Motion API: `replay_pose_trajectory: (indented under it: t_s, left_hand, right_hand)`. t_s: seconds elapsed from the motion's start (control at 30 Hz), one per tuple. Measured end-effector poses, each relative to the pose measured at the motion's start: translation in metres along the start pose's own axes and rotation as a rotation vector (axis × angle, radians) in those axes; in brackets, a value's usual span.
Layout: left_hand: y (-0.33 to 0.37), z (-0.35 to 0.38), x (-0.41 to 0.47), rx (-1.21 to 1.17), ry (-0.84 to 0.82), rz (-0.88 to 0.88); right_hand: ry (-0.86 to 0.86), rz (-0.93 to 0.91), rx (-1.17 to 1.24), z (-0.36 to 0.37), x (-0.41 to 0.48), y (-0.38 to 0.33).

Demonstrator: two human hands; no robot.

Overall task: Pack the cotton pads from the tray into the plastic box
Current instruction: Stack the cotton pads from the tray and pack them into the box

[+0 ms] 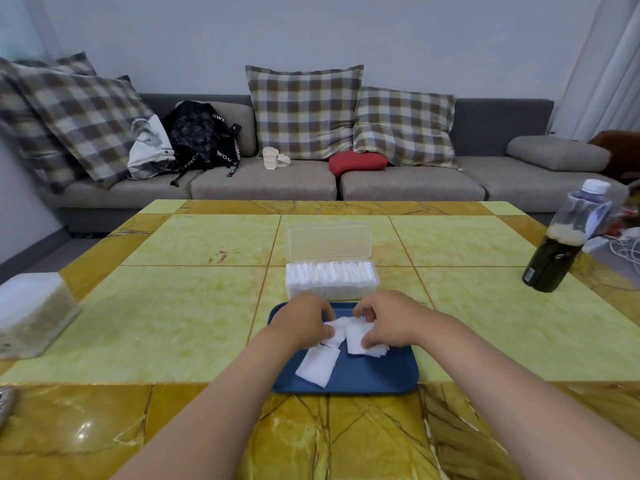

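A blue tray sits on a yellow and green tiled table, close to the person's edge, and both bare forearms reach in over it. The left hand is over the tray's far left part, fingers curled down and thumb pinching a few white cotton pads. The right hand is over the tray's far right part, fingers curled and thumb pressing down on a small fanned stack of pads which it grips. The two hands are near each other, with pads between them. One more pad lies loose on the tray's left side, nearer the person than the hands. Just beyond the tray's far edge stands a clear plastic box, packed nearly full with upright white pads, its lid hinged open and tilted back. Well to the right of the tray stands a bottle of dark liquid. Well to the tray's left, at the table edge, is a white container. Far beyond the tray is a grey sofa with checked cushions.
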State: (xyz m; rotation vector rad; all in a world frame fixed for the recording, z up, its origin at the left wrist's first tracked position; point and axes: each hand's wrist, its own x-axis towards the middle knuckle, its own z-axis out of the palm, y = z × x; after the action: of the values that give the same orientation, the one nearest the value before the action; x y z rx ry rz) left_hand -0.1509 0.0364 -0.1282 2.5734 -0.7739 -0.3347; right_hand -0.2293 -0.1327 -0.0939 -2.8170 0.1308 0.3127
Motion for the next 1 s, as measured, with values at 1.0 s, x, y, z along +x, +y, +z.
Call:
replay_pose_trajectory:
  t_s: [1.0]
  left_hand:
    - [-0.019,-0.036,-0.013,-0.89,0.266,-0.198]
  right_hand:
    - [-0.083,-0.332,-0.07,0.018,0.009,-0.055]
